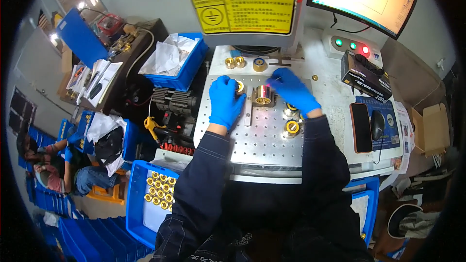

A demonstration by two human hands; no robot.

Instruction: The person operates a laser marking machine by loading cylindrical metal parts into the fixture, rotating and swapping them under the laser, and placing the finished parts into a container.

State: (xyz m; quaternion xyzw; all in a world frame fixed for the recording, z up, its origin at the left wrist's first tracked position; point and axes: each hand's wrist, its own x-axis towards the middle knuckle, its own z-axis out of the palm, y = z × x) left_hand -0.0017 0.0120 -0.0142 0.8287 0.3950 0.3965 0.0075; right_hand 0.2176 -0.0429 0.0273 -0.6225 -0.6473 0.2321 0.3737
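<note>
across the perforated metal plate (262, 140), the work looks partway through a batch. low on the left, a blue tray (132, 204) holds rows of brass fittings (158, 184). the left hand (224, 101) curls at a round part (240, 86); the right hand (292, 90), fingertips bunched, is just beside the shiny cylinder (263, 94) mid-plate. gloves hide whether either grips anything, so i cannot tell. that cylinder seems the piece being worked; yellow-faced parts (292, 127) near the right forearm look set aside, neither clearly finished nor pending.
</note>
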